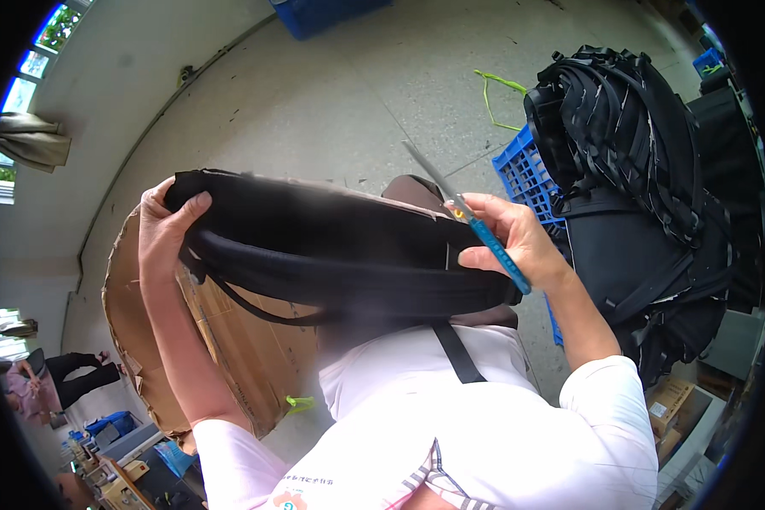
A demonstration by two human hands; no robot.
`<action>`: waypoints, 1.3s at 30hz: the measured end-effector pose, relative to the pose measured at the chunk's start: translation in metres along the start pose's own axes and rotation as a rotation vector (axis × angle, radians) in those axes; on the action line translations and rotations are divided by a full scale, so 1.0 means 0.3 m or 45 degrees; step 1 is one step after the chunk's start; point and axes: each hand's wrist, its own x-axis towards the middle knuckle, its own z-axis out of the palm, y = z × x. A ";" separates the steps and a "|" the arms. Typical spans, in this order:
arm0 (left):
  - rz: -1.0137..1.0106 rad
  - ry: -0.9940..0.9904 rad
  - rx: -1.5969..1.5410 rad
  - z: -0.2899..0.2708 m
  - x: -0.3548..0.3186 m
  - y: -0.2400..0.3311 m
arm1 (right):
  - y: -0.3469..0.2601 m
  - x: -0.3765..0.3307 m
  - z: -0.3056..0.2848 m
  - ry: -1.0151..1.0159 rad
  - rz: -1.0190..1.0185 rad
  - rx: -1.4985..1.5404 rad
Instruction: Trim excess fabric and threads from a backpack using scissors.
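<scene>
The floor is spreading under everything, and on its right side a pile of black bags is leaning over a blue crate. Whether these bags are waiting or finished, the view is not telling. A cardboard box is standing open at the left, partly behind the left arm.

The bag is lying slantwise across the person's front, above the lap, with both hands supporting it. Its padded body is looking already shaped, and a thin strap is hanging in a loop along its lower side, so the making seems well along. A pale edge is running along its upper side; whether that is counting as finished or as needing more work, I cannot tell.

The left hand is gripping the bag's left end firmly, thumb on the near face. The right hand is closing round a teal-handled knife at the other end, its thumb resting by the bag; whether it is also pinching the bag is unclear. The blade is pointing up and away, clear of the bag's near face, so no cut is visibly being made.
</scene>
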 end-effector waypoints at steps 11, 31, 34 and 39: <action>0.287 -0.048 -0.227 0.070 0.027 -0.021 | -0.032 -0.034 -0.169 -0.115 -0.061 -0.812; 0.067 -0.024 -0.261 0.037 -0.028 0.026 | -0.153 -0.026 -0.087 -0.347 -0.376 -1.167; 0.048 -0.022 -0.275 0.031 -0.039 0.024 | -0.167 -0.031 -0.073 -0.386 -0.370 -1.188; 0.036 -0.007 -0.271 0.035 -0.051 0.028 | -0.194 -0.004 -0.050 -0.350 -0.363 -1.244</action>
